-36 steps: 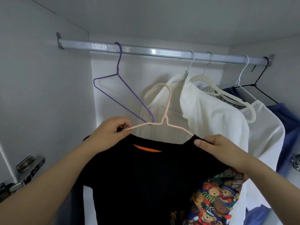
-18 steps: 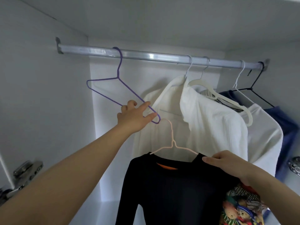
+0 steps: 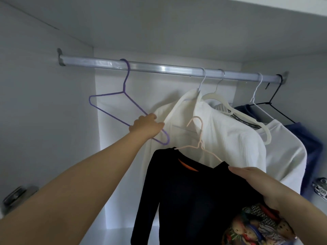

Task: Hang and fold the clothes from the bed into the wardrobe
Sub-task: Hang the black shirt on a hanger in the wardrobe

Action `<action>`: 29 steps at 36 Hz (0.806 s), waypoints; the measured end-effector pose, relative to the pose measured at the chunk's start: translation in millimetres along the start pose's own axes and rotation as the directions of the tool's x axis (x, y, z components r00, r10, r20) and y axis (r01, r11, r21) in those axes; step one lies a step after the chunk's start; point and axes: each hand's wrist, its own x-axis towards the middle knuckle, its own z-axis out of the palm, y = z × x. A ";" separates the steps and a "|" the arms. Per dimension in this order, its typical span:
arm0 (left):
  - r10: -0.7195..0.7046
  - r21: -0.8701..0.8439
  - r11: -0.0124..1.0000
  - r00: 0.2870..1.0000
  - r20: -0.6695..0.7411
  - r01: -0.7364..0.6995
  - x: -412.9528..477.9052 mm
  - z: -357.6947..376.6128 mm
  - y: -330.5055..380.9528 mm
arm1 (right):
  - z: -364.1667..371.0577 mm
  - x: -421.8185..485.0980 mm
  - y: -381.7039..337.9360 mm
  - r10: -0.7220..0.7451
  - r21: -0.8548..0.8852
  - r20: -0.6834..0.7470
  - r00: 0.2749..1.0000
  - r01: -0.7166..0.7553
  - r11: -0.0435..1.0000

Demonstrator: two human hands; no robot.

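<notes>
A black long-sleeved shirt (image 3: 185, 191) with an orange neck label hangs on a thin peach hanger (image 3: 200, 143), below the rail. My right hand (image 3: 254, 181) grips the shirt's right shoulder over the hanger's end, thumb on top. A bear-print fabric (image 3: 256, 225) bunches under that wrist. My left hand (image 3: 146, 125) reaches up and holds the lower wire of an empty purple hanger (image 3: 123, 92), which hooks on the silver rail (image 3: 159, 68) at its left part.
Two white shirts (image 3: 230, 138) on hangers fill the rail's middle, then another white top (image 3: 286, 149), a blue garment (image 3: 311, 147) and an empty black hanger (image 3: 272, 103) at the right. Wardrobe walls close in left and right; door hinges (image 3: 16, 197) show at the left.
My left hand let go of the black shirt's left shoulder, rose to the purple hanger and took hold of it. The shirt dropped lower, held by my right hand alone.
</notes>
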 end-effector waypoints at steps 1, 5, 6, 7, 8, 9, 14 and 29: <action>0.008 -0.001 1.000 1.000 -0.029 -0.008 0.6 0.1 -2.0 | -0.1 -0.6 0.1 0.003 0.022 -0.007 1.000 -0.003 1.000; -0.001 -0.089 0.996 0.982 -0.187 -0.016 -5.7 -1.7 -16.1 | 6.0 -3.2 -1.0 0.028 0.100 0.039 0.999 -0.032 0.994; 0.003 -0.130 0.991 0.977 -0.214 -0.031 -7.8 -1.6 -21.1 | 9.9 -4.4 -2.8 0.032 0.112 0.063 0.997 -0.039 0.993; 0.006 -0.186 0.981 0.973 -0.232 -0.050 -10.2 -1.4 -26.4 | 14.4 -5.1 -5.4 0.033 0.121 0.081 0.996 -0.042 0.992; 0.006 -0.250 0.966 0.969 -0.245 -0.069 -12.5 -1.2 -32.5 | 19.4 -5.0 -8.5 0.029 0.128 0.092 0.995 -0.041 0.991; 0.005 -0.314 0.945 0.965 -0.261 -0.089 -14.5 -1.3 -38.7 | 24.9 -4.5 -12.4 0.023 0.135 0.100 0.995 -0.037 0.990; -0.119 -0.638 0.762 0.944 -0.307 -0.111 -21.1 -7.7 -63.2 | 50.8 -0.7 -41.3 -0.018 0.181 0.148 0.989 -0.009 0.983; -0.240 -0.899 0.437 0.962 -0.127 -0.009 -42.5 -40.2 -60.4 | 61.6 14.2 -149.0 -0.178 0.451 0.051 0.983 0.136 0.882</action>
